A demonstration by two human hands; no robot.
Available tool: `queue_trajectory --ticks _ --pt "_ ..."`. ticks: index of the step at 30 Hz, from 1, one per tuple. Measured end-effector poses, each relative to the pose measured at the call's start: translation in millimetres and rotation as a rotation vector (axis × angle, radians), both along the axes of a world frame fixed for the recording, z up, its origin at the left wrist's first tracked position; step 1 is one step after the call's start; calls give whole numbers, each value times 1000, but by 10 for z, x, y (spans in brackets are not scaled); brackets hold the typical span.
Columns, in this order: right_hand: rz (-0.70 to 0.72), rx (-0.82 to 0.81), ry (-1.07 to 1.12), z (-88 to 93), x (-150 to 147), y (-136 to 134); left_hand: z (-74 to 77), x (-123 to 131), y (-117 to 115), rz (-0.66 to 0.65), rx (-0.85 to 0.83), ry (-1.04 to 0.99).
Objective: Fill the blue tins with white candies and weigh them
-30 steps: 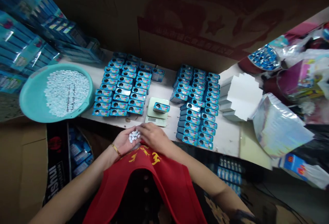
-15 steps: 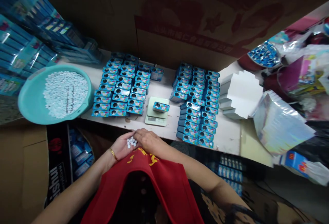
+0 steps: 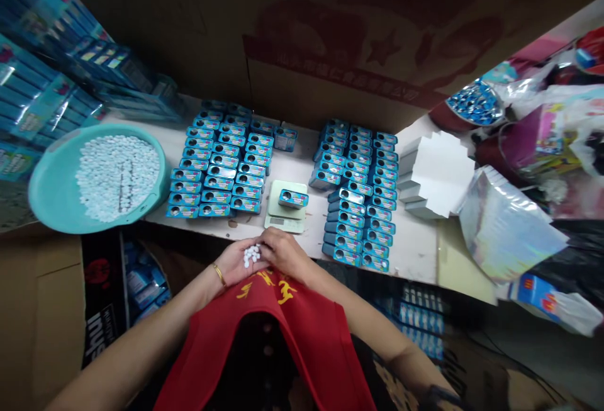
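White pellets (image 3: 251,253) lie in my open left hand (image 3: 233,262), fewer showing than a second ago, so the handful seems to be thinning; my right hand (image 3: 284,250) curls against it, any grip hidden, the scale (image 3: 285,213) just beyond.

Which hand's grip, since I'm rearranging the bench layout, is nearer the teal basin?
The left. The left hand's grip, cupping white pieces, is right of and below the teal basin in view; the right hand's grip is farther right, just below the scale.
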State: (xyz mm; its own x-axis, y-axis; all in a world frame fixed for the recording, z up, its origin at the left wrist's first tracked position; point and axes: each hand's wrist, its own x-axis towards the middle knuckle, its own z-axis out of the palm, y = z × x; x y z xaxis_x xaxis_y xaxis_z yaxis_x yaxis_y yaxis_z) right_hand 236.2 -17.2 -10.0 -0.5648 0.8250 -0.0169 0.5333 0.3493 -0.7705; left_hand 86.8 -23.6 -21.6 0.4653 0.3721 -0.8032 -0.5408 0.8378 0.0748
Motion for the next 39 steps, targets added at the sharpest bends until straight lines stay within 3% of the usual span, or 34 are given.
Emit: queue_trajectory --ticks 6,11,14,17,23,27,30,33,36,39 --pt "-323 -19 105 -30 359 325 5 26 -7 -171 -1 -23" --pt "-411 84 -65 -141 465 771 -6 -1 -28 -130 6 -14" --pt "-442 90 -80 -181 437 882 -7 -8 -35 -98 1 -13" --pt "-510 114 40 -180 467 795 22 -47 -20 -29 -25 -4" --pt "-555 9 152 -240 621 275 91 -282 36 284 -36 40" --pt "-439 -105 175 -226 465 0 71 -365 9 354 -20 52" --pt "-139 -73 175 -67 160 -81 56 -312 -30 301 -13 39" --pt "179 77 25 113 -149 -86 59 -237 -70 185 4 -21" --pt "286 177 -163 189 -306 -69 68 -209 -108 107 -6 -42" --pt "341 182 -175 173 -320 -64 73 -214 -138 88 -8 -25"
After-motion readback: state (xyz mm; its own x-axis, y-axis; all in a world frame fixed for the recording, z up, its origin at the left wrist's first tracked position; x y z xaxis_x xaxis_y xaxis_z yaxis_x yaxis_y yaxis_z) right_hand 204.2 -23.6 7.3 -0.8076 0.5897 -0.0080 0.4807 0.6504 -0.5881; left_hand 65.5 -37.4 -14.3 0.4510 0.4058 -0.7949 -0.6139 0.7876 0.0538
